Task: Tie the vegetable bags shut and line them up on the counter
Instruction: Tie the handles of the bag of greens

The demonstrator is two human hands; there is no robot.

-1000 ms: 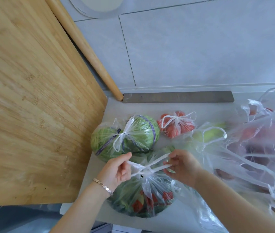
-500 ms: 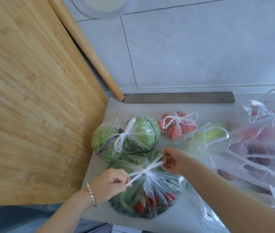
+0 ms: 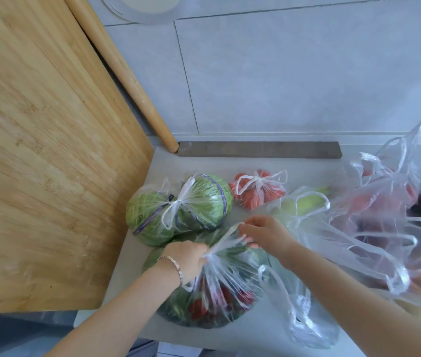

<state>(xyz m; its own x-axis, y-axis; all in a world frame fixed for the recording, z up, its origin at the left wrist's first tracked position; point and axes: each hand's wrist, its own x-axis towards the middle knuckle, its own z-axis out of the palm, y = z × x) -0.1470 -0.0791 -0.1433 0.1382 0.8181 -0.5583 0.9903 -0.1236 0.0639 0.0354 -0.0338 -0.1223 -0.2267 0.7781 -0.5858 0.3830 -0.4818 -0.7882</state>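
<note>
A large bamboo board (image 3: 44, 150) fills the left side, its grain running in pale and amber bands. Behind its right edge a wooden rolling pin (image 3: 127, 81) leans against the grey tiled wall (image 3: 307, 73), and its rounded lower end sits just beside the left end of a dark flat strip (image 3: 258, 149) that lies along the foot of the wall. At the top a pale round disc (image 3: 140, 9) sits on the wall, cut off by the frame edge.
</note>
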